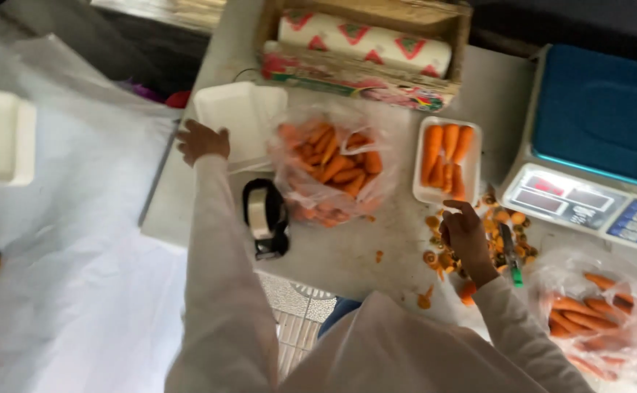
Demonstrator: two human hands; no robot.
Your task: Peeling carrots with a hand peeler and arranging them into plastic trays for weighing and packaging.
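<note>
Two hands worked the grey tabletop (347, 255). The left hand (200, 140), fingers curled at the stacked white foam trays (242, 116); its grip was unclear. The right hand (465, 234), loosely closed, hovered above scattered orange carrot ends (511, 218).

Orange carrots (446, 154) in white tray (422, 191), blue-topped scale (601, 116) (red-triangle-patterned roll (366, 42))

Soft, even daylight; the whole frame is slightly motion-blurred, with washed-out glare on the white sheet (78, 240) at left.

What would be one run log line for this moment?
left hand: on white foam tray | right hand: by carrot scraps | filled tray: beside scale
</note>
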